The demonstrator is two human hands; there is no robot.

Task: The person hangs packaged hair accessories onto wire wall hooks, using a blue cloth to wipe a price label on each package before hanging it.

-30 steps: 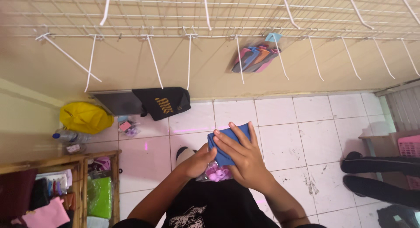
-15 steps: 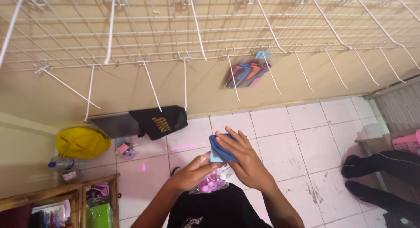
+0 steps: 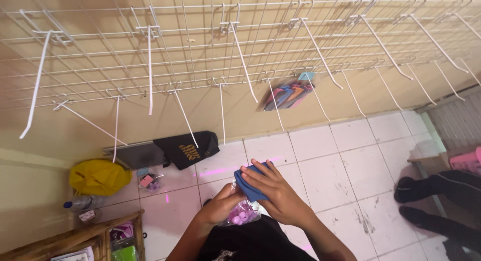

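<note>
Gripping a clear bag of pink pieces (image 3: 241,214), the left hand (image 3: 220,207) steadies it — the right hand (image 3: 278,197) clasps a blue packet (image 3: 247,187); hanging it needs a free hook (image 3: 224,114) — a judgement.

We see a blue card (image 3: 249,187) and, under it, a clear packet of pink-purple beads (image 3: 240,214). The wire grid (image 3: 200,45) and its hooks are white against a tan wall (image 3: 90,136). Hanging packs (image 3: 289,94) show blue, orange and pink. The floor tiles (image 3: 325,166) are white with dark scuffs. A yellow bag (image 3: 99,177) lies by a black cloth (image 3: 186,148) with what looks like gold lettering.
</note>
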